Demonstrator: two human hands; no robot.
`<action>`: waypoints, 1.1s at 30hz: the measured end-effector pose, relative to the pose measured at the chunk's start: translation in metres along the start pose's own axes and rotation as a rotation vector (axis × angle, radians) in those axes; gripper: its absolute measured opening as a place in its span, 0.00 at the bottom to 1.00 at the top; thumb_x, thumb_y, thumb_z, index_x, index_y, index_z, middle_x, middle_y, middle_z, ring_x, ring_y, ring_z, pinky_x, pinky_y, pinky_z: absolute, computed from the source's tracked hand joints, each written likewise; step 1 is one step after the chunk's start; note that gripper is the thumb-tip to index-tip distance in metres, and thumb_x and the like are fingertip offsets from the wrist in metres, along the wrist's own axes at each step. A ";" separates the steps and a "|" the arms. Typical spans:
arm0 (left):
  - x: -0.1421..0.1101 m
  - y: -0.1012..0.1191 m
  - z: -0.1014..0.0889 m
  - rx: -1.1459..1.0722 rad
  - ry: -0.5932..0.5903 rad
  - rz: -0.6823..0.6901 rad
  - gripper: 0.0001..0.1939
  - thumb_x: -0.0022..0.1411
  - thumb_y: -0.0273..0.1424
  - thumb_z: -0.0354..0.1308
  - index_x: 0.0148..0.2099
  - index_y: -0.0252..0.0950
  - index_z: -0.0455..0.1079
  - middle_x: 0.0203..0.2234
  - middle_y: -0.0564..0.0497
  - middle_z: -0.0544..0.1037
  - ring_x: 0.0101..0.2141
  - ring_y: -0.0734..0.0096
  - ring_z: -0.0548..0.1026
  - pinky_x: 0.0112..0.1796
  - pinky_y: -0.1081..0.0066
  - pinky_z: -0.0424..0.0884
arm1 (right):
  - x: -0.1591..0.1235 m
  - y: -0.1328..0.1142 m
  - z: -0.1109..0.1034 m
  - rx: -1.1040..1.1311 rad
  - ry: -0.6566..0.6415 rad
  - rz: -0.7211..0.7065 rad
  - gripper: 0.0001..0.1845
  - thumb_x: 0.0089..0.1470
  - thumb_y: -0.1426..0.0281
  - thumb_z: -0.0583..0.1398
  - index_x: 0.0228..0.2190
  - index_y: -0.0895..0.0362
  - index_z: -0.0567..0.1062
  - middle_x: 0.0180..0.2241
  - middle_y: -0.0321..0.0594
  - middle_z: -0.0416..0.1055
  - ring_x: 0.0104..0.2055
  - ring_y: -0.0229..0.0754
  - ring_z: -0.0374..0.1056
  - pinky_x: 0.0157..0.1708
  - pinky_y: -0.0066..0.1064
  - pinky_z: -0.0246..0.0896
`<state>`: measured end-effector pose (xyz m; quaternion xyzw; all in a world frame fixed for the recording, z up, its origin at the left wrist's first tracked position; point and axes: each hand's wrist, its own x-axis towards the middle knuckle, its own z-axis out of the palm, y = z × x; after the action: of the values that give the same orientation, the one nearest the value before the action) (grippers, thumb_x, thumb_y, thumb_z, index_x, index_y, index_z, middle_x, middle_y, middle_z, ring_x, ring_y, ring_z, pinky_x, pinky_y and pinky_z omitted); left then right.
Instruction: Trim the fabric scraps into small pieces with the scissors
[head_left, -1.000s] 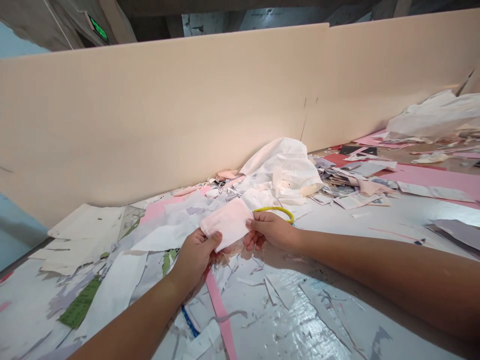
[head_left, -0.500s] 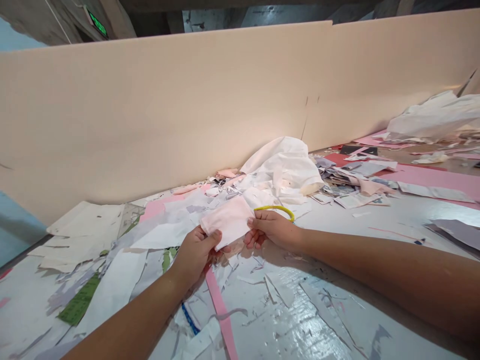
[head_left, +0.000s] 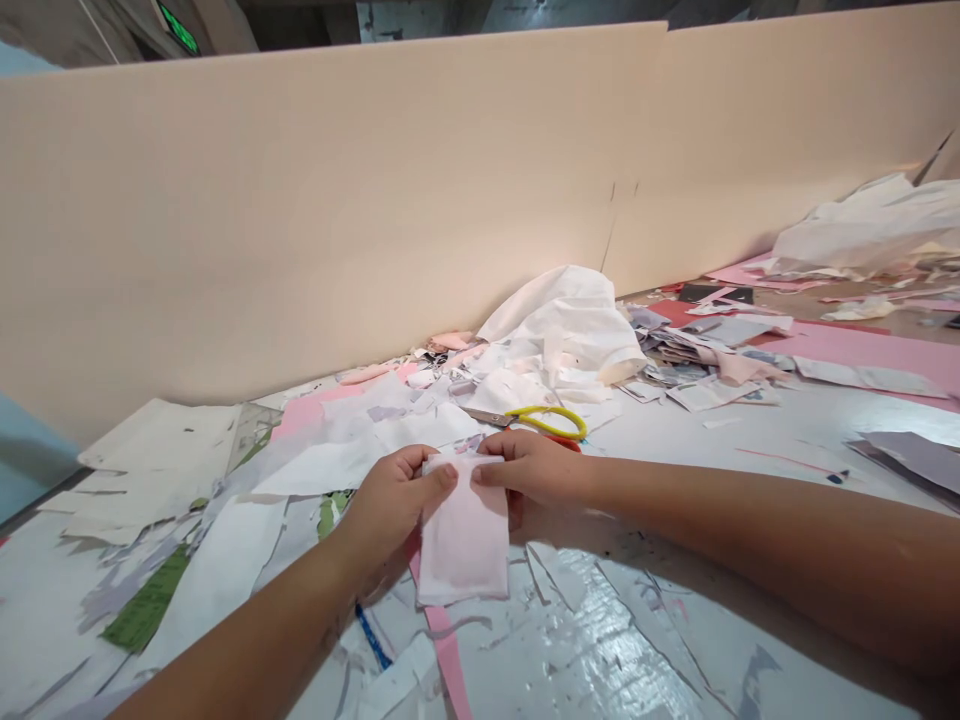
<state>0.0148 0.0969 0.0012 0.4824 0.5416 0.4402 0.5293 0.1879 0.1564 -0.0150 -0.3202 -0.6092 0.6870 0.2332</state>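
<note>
My left hand (head_left: 391,500) and my right hand (head_left: 529,468) both pinch the top edge of a small pale pink piece of cloth (head_left: 463,540). The piece hangs down from my fingers over the white table (head_left: 600,640). My thumbs nearly meet at its upper edge. Just behind my right hand lie scissors with yellow handles (head_left: 544,420), their blades pointing left.
Paper and fabric scraps (head_left: 225,500) litter the table left of my hands. A white crumpled heap (head_left: 570,330) sits behind the scissors. A tall beige board (head_left: 375,200) walls off the far side. Pink sheets (head_left: 862,350) and more scraps lie at the right.
The pink piece was held flat between my hands, tilted up. Now both hands have come together at its top edge and it hangs down. The scissors behind are now uncovered.
</note>
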 end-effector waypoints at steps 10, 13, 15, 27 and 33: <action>-0.001 -0.005 0.004 -0.010 0.123 0.011 0.14 0.49 0.40 0.59 0.24 0.35 0.64 0.14 0.59 0.62 0.16 0.81 0.58 0.18 0.78 0.57 | 0.004 0.013 0.009 0.279 0.045 -0.086 0.11 0.42 0.66 0.63 0.21 0.58 0.67 0.15 0.32 0.65 0.18 0.35 0.62 0.19 0.26 0.55; -0.002 -0.005 0.005 0.002 0.134 0.013 0.14 0.49 0.41 0.59 0.24 0.35 0.65 0.15 0.58 0.63 0.17 0.80 0.59 0.19 0.78 0.57 | 0.005 0.014 0.010 0.322 0.044 -0.102 0.10 0.42 0.67 0.63 0.21 0.59 0.68 0.15 0.31 0.65 0.18 0.34 0.61 0.20 0.27 0.56; -0.003 -0.006 0.005 0.004 0.139 0.014 0.14 0.49 0.41 0.58 0.24 0.35 0.65 0.16 0.57 0.65 0.18 0.78 0.60 0.20 0.77 0.59 | 0.005 0.015 0.010 0.337 0.044 -0.105 0.10 0.42 0.67 0.63 0.21 0.59 0.68 0.15 0.32 0.65 0.18 0.34 0.61 0.21 0.28 0.57; -0.005 -0.009 0.004 0.106 0.176 0.087 0.16 0.51 0.45 0.56 0.27 0.36 0.67 0.18 0.56 0.66 0.20 0.75 0.63 0.21 0.76 0.60 | 0.006 0.019 0.011 0.312 0.072 -0.117 0.09 0.45 0.67 0.61 0.21 0.58 0.68 0.15 0.33 0.66 0.18 0.35 0.63 0.21 0.27 0.59; -0.005 -0.008 0.005 0.140 0.191 0.116 0.16 0.52 0.44 0.55 0.26 0.36 0.65 0.19 0.57 0.65 0.21 0.77 0.62 0.22 0.77 0.60 | 0.005 0.021 0.014 0.287 0.091 -0.124 0.11 0.46 0.64 0.60 0.21 0.58 0.66 0.15 0.32 0.65 0.16 0.34 0.61 0.17 0.26 0.58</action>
<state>0.0188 0.0903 -0.0065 0.5044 0.5902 0.4752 0.4139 0.1759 0.1473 -0.0354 -0.2759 -0.5121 0.7362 0.3459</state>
